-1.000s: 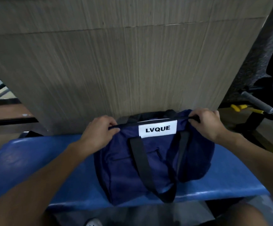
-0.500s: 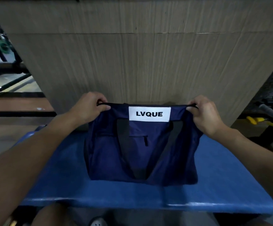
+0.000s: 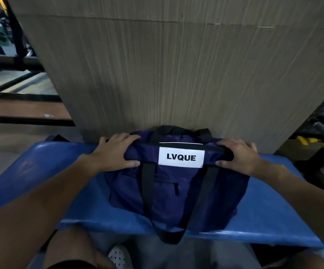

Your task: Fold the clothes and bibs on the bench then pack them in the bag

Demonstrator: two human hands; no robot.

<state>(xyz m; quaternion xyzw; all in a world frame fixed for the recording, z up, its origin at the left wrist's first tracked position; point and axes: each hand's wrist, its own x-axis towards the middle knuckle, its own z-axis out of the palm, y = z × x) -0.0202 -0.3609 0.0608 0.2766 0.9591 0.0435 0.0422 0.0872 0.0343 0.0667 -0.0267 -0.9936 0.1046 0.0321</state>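
Navy duffel bag (image 3: 178, 195) lies on the blue padded bench (image 3: 269, 214), centre of frame, a hand on each top corner.

Left hand (image 3: 116, 152): fingers spread and fairly straight, laid over the bag's top left end, thumb on the front face. Right hand (image 3: 238, 156): same at the top right end, fingers spread over the top edge, thumb on the front. White "LVQUE" label (image 3: 181, 157) sits between the hands. Black carry strap (image 3: 168, 236) hangs over the bench's near edge. Bag backs onto a wood-grain panel (image 3: 176, 74). Yellow-handled tool (image 3: 312, 143) at right edge; white perforated shoe (image 3: 118, 257) at bottom.
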